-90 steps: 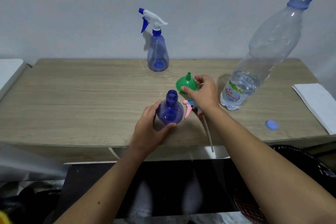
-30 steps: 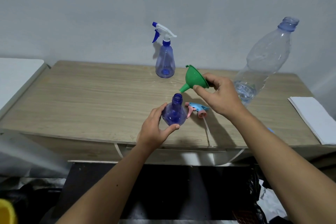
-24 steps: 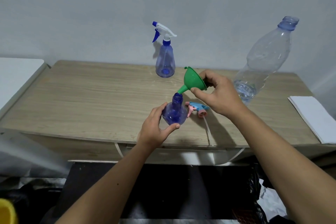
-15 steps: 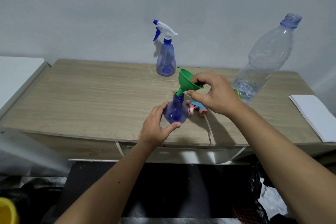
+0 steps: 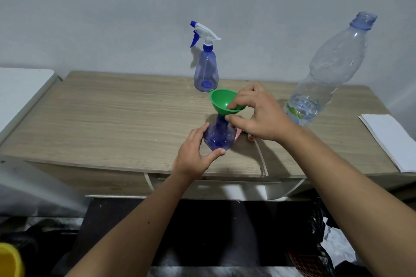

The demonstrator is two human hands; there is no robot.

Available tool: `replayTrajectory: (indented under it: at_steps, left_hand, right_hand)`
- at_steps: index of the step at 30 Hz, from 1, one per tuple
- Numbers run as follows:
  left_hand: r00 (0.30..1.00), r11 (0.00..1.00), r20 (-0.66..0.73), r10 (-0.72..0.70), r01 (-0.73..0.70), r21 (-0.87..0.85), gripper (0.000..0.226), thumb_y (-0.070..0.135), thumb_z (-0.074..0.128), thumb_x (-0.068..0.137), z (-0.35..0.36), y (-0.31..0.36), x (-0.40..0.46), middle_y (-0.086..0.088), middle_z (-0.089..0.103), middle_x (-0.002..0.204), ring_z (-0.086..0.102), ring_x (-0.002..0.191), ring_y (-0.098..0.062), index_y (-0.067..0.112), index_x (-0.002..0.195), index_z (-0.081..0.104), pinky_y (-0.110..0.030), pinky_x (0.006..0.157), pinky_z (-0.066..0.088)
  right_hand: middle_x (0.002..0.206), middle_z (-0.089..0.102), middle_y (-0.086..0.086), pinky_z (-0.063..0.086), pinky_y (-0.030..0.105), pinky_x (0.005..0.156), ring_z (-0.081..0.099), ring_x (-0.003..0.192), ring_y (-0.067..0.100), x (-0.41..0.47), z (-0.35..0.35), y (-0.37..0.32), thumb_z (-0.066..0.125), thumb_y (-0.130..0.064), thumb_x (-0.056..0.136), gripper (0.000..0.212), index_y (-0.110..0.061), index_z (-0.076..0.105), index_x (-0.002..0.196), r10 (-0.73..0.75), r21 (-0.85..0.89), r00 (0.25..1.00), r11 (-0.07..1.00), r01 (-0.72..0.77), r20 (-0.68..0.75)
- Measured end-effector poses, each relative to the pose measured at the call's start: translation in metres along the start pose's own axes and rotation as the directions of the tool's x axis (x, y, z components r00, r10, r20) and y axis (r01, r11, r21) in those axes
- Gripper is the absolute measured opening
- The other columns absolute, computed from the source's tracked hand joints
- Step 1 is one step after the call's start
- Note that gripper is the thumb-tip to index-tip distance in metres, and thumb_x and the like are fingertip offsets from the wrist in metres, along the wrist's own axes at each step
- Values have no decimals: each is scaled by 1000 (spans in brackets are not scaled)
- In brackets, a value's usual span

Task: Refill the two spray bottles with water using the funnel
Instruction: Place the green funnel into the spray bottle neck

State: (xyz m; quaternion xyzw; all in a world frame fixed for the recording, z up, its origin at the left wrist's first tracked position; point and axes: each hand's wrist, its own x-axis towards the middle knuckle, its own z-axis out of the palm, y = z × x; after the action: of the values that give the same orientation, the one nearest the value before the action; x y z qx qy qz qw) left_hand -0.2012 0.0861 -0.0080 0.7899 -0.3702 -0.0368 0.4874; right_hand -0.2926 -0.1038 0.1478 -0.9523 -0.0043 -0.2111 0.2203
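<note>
Head view: smooth green cone funnel (image 5: 221, 102) w/ spout in translucent blue bottle (image 5: 218, 136).

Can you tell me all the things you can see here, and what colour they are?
Open spray bottle: 1, blue, near table edge, held.
Funnel: 1, green, in that bottle's neck.
Capped spray bottle: 1, blue with white trigger, back of table.
Water bottle: 1, clear, uncapped, right side, little water left.
Loose spray head: 1, pink, mostly hidden behind the hand.
Paper: 1, white, far right.
Table: 1, light wood.
Left hand: steadies the open bottle.
Right hand: fingers pinch the funnel rim.
</note>
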Motion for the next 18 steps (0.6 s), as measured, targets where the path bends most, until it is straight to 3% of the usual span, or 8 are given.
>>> replayTrajectory:
  at_steps: [5, 8, 12, 18]
  left_hand:
    - [1000, 1000, 13, -5, 5, -14, 91, 49, 92, 81, 0, 0, 0, -2, 64, 139, 64, 127, -14, 10, 154, 54, -39, 111, 53]
    - [1000, 1000, 14, -10, 10, -11, 91, 50, 91, 81, 0, -1, 0, -2, 64, 138, 64, 127, -15, 10, 154, 54, -42, 110, 54]
    - [1000, 1000, 13, -22, 22, 1, 92, 52, 91, 81, 1, -1, 0, -2, 64, 139, 64, 128, -16, 11, 154, 53, -43, 110, 54]
    - [996, 994, 4, -95, 95, -49, 98, 57, 91, 76, 3, 1, 0, -1, 63, 146, 63, 133, -15, 13, 154, 50, -46, 112, 53]
  right_hand:
    - [89, 60, -29, 34, 8, 90, 50, 107, 16, -3, 3, -1, 82, -32, 84, 17, -19, 81, 96, 90, 95, 995, 992, -86, -42]
    - [88, 59, -30, 36, 10, 88, 52, 106, 18, -6, 3, -1, 87, -26, 82, 14, -22, 81, 94, 98, 100, 994, 991, -93, -46]
    - [87, 61, -29, 44, 27, 88, 55, 105, 21, -7, 3, -6, 89, -26, 79, 16, -25, 81, 92, 102, 100, 993, 990, -96, -58]
    - [93, 71, -18, 35, 10, 86, 51, 102, 14, -7, 3, -7, 90, -32, 77, 21, -28, 80, 95, 102, 121, 991, 988, -91, -92]
